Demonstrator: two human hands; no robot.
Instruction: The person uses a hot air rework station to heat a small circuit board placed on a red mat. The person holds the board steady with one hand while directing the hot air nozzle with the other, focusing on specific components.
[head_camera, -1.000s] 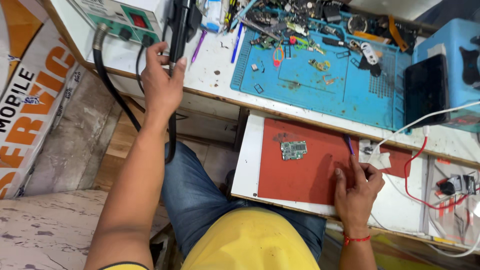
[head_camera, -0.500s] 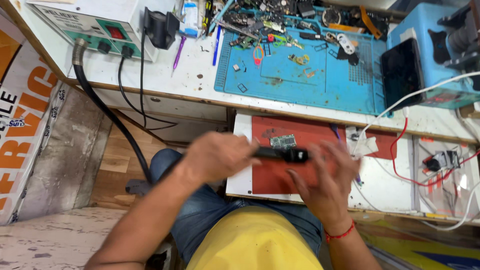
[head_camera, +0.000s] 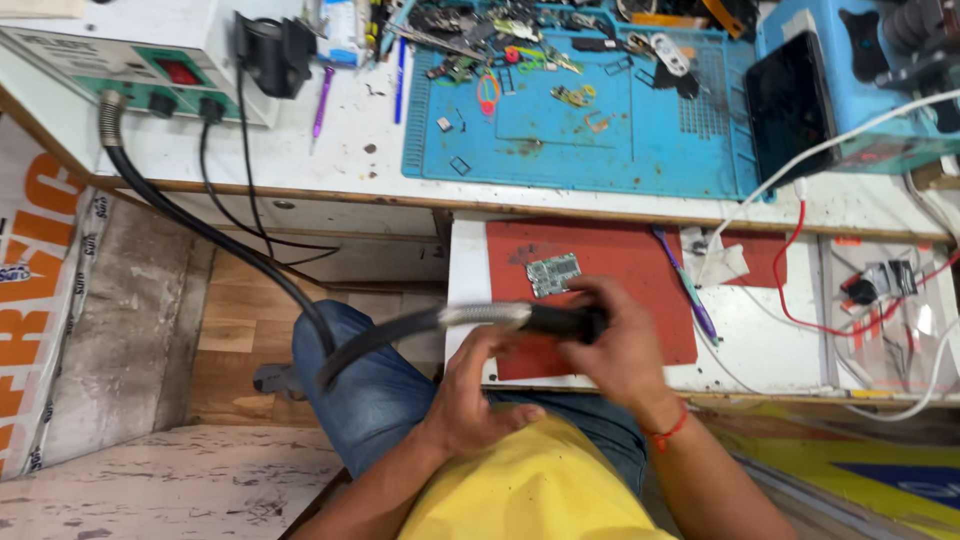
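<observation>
At the centre of the frame, above the red rectangular mat (head_camera: 600, 270) on the white surface (head_camera: 770, 350), both my hands hold the black hot-air handpiece with its ribbed hose (head_camera: 560, 322). My right hand (head_camera: 620, 345) has its grip closed round the barrel; my left hand (head_camera: 470, 390) cups the hose end. A small green circuit board (head_camera: 553, 273) lies just above.

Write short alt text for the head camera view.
Both hands, left hand and right hand, grip a black hot-air handpiece on a thick hose above a red mat holding a small circuit board.
</observation>
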